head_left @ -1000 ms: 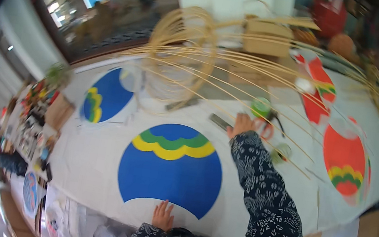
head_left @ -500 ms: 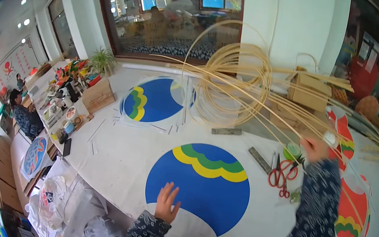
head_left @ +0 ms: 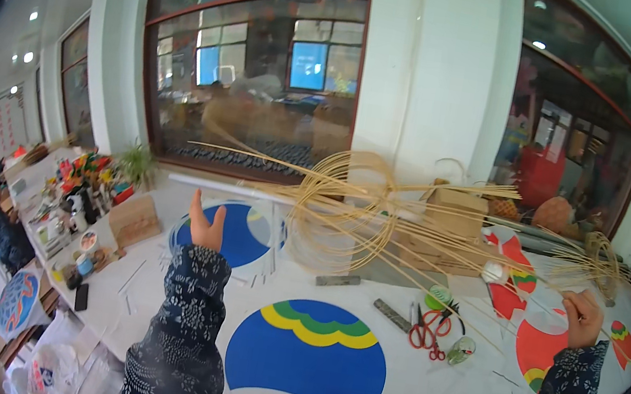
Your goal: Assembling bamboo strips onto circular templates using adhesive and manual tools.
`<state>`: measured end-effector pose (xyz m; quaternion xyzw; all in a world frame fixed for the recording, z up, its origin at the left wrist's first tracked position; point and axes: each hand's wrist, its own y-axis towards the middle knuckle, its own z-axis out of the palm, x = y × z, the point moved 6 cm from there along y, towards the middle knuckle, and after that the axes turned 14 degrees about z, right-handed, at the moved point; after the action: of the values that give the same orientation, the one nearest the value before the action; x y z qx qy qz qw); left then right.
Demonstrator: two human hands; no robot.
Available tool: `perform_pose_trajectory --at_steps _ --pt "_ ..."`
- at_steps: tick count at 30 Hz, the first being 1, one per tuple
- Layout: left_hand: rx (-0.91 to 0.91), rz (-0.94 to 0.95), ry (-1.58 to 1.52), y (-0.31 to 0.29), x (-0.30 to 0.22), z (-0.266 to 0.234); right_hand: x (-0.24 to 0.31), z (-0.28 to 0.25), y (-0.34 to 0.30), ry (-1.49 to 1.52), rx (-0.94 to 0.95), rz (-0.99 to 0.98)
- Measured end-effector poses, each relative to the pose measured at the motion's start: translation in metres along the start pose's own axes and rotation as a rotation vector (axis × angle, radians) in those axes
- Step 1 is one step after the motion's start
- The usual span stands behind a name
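Note:
Over the far left of the table my left hand (head_left: 205, 228) is raised, fingers up and thumb apart, with nothing in it. It overlaps a blue fan-shaped piece (head_left: 245, 245) from this angle. At the right my right hand (head_left: 581, 318) is closed in a pinch on a thin bamboo strip, whose end is hard to make out. Long pale strips reach toward that side from a loose bamboo coil (head_left: 341, 215) at the back. A larger blue piece (head_left: 298, 366) with a green and yellow scalloped band lies flat on the white table (head_left: 177, 303) before me.
Red-handled scissors (head_left: 430, 332), a dark flat bar (head_left: 392, 314) and a green tape roll (head_left: 438, 296) lie right of centre. Red pieces (head_left: 538, 344) lie near my right hand. A cardboard box (head_left: 456, 211) stands behind; tools and cups crowd the left, where another person (head_left: 4, 232) sits.
My left hand has risen from the large blue piece toward the far left. My right hand has moved right, away from the scissors. The view has tilted up, and the coil's strips have shifted.

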<state>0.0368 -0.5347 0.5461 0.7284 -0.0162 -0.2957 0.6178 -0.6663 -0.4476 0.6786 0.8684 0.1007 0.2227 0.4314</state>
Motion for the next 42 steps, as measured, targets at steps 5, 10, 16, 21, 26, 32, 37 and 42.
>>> perform_pose_trajectory --at_steps 5,10,16,21,26,32,37,42 --pt "0.114 -0.117 -0.041 -0.024 -0.005 0.016 -0.02 -0.015 -0.028 0.071 -0.051 0.124" --pt "0.174 -0.191 -0.1 -0.03 -0.01 0.009 -0.05 -0.012 -0.046 0.055 -0.097 0.182" --pt "0.216 0.092 -0.009 -0.013 -0.051 -0.002 -0.074 -0.015 -0.055 0.059 -0.122 0.23" --pt "0.269 0.379 0.174 0.026 -0.097 0.006 -0.083 -0.039 -0.054 0.034 -0.138 0.089" --pt "0.516 0.593 0.362 0.045 -0.086 0.019 -0.081 -0.052 -0.038 -0.046 -0.086 -0.024" --pt "0.667 0.608 0.154 0.028 -0.08 0.035 -0.095 -0.053 -0.013 -0.019 0.18 0.123" --pt "1.044 -0.2 -0.396 -0.002 -0.058 0.044 -0.115 -0.064 0.019 -0.343 -0.119 -0.14" --pt "0.98 -0.539 -0.632 0.001 -0.121 0.035 -0.118 -0.091 0.065 -0.545 -0.399 0.103"
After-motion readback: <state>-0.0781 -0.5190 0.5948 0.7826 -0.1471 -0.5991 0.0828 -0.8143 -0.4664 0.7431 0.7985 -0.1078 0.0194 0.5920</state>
